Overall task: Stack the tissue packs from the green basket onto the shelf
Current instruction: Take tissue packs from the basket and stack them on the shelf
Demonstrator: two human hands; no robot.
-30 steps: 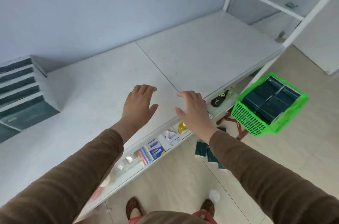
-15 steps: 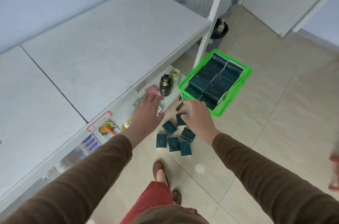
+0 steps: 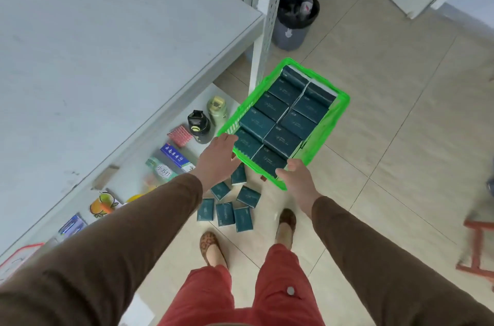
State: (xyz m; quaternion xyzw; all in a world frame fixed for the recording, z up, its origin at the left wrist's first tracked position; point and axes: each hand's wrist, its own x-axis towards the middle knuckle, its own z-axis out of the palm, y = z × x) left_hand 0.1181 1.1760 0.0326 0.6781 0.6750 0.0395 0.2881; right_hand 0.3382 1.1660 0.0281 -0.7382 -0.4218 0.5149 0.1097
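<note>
Beige glossy floor tiles under a green plastic-mesh basket (image 3: pixel 324 136) of boxy dark-teal tissue packs (image 3: pixel 283 114).
I see my left hand (image 3: pixel 217 160) and right hand (image 3: pixel 300 181) spread open at its near rim, holding nothing.

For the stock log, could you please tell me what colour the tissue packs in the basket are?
Dark teal-green tissue packs, clearest in the head view.

Green basket (image 3: pixel 337 109): bright plastic, slatted walls, rectangular, raised off the floor just beside the white shelf post, set at a diagonal. Filled with dark teal tissue packs (image 3: pixel 282 117) lying flat in two tight rows, pale lettering on each wrapper; white ends show at the far edge. Loose packs (image 3: pixel 230 210) of the same teal, smaller, lie scattered flat on the tile floor below the basket's near corner, about seven. Shelf (image 3: pixel 112 39): pale grey top board, bare, worn, to the left of the basket.
</note>
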